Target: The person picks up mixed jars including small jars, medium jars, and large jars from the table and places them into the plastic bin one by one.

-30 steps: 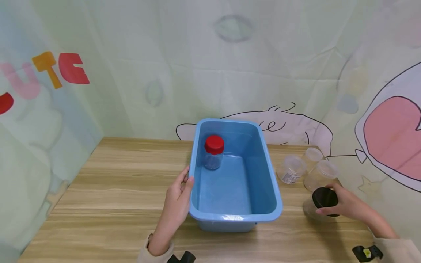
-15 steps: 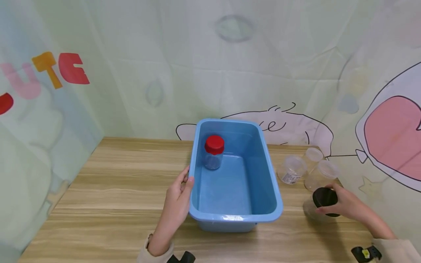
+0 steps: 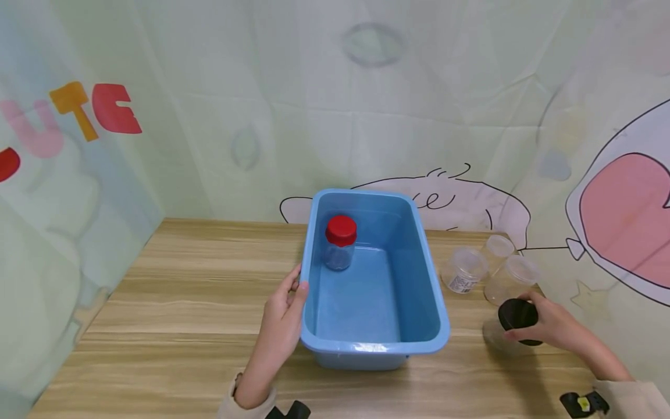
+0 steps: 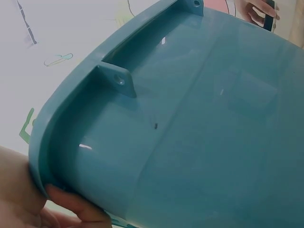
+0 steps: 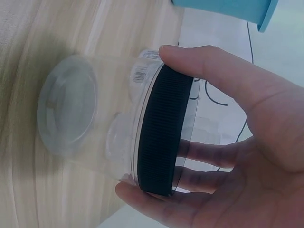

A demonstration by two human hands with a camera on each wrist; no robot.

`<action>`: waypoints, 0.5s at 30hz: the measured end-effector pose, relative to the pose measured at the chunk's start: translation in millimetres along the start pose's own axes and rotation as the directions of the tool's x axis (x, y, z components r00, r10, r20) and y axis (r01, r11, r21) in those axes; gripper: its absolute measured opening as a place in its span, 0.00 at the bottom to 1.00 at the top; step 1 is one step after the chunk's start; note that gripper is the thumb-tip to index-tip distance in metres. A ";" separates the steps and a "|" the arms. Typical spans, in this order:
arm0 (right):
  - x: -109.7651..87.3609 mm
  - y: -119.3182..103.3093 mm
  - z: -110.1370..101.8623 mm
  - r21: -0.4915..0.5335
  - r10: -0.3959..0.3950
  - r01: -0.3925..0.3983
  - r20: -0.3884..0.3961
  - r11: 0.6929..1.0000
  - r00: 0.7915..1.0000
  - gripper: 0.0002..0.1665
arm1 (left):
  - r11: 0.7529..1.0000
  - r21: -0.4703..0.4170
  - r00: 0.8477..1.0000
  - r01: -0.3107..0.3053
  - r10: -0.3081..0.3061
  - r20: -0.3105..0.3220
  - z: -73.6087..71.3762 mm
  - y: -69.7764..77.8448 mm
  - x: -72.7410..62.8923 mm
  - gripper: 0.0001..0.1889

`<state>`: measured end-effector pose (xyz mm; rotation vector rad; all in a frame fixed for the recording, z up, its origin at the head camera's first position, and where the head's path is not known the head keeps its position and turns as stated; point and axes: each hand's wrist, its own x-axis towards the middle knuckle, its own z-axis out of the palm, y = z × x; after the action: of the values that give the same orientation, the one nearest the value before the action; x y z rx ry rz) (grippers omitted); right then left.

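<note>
1. Over at the lower right of the head view, the right hand [image 3: 557, 326] grips the black lid [image 3: 518, 321] of a clear jar [image 3: 494, 336]. In the right wrist view the thumb lies on one side of the ribbed lid and the fingers on the other, set about as wide as the lid itself.
2. Whether that jar's base touches the wooden table [image 3: 209, 302] I can't tell from here.
3. At the lower centre, the left hand [image 3: 282, 314] holds the blue bin [image 3: 366, 347] by the left side of its rim, the thumb lying against the edge. How far the fingers curl underneath is partly hidden.
4. The bin sits in the middle of the frame, its open top showing. Inside, toward the upper left, there's a clear jar with a red lid [image 3: 341, 231], upright.
5. Between the bin and the right edge of the table stand three clear jars close together: a labelled jar [image 3: 463, 272], a rear jar [image 3: 497, 253] and a front jar [image 3: 510, 282], the last just beyond the black-lidded one.
6. A pale printed backdrop [image 3: 303, 116] hangs behind, with a pink heart [image 3: 625, 218] at the far right.
</note>
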<state>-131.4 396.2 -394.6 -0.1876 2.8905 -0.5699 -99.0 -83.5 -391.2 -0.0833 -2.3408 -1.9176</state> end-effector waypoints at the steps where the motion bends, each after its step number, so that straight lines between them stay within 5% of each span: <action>1: -0.1 -0.5 -0.5 0.001 -0.002 0.002 0.001 1.000 1.000 0.47 | 1.000 0.000 1.000 0.001 -0.001 0.001 0.0 0.1 -0.1 0.25; 15: 0.9 -8.2 -14.6 -0.037 0.011 -0.009 0.058 0.999 0.998 0.51 | 1.000 0.000 1.000 0.001 -0.001 0.004 -0.3 -0.1 0.0 0.25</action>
<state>-134.6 393.8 -378.3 -0.1912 2.8456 -0.5007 -99.0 -83.8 -391.3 -0.0864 -2.3435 -1.9194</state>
